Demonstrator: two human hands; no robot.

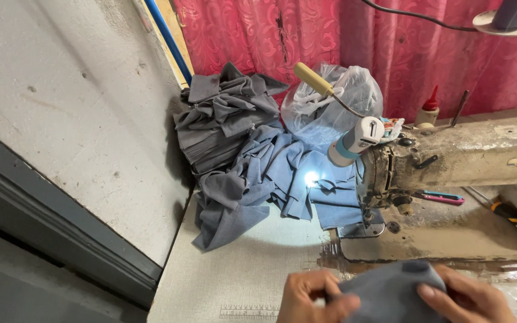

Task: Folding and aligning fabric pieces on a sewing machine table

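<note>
Grey fabric piece [390, 293] sits bunched between both hands at the near edge of the tabletop [240, 269]. The left hand [312, 297] pinches its left edge with fingers curled closed; the right hand [471, 299] grips the right side, thumb on top. The cloth's long axis runs left to right, hand to hand. Straight ahead stands the sewing machine [450, 158], its needle area nearer the right hand. Beyond the left hand lies a lamp-lit pile of blue and grey cloth [252, 173].
</note>
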